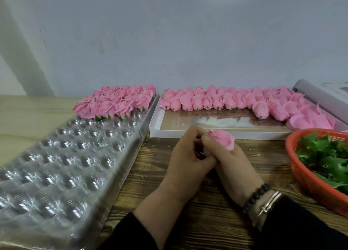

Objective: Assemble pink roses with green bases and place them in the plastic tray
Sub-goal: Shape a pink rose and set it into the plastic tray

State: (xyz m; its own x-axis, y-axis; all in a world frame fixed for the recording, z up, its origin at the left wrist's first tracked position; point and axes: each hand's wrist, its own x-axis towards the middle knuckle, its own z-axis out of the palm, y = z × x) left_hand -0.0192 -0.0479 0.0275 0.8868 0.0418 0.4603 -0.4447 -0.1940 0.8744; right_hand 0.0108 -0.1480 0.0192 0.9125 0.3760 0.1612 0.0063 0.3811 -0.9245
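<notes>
Clear plastic is what we meet first on the left: the plastic tray [62, 155] runs from the near left corner away toward the wall, its rows of round cups mostly bare. At its far end we see a block of finished pink roses [116, 101] standing upright in the cups, with bits of green showing under the nearest row.

Just right of the tray lies a shallow white box [156, 121], and along its far edge we find loose rose heads [216, 101] lying on their sides in a long row that thickens toward the right.

On the dark wooden table [188, 221] near us, in front of that box, our two hands meet. Our left hand [186, 155] has its fingers curled in against the lower part of a single pink rose [222, 138], and our right hand [235, 167] grips the same rose from the right side and below, its bloom showing above the fingers. What sits under the bloom is hidden between the fingers, so we cannot tell whether a green base is there. Our right wrist carries a dark bead bracelet [257, 196] and a thin metal bangle [269, 202].

Furthest right, a red basket [308, 180] holds a heap of green bases [327, 155], partly cut off by the picture's edge.
</notes>
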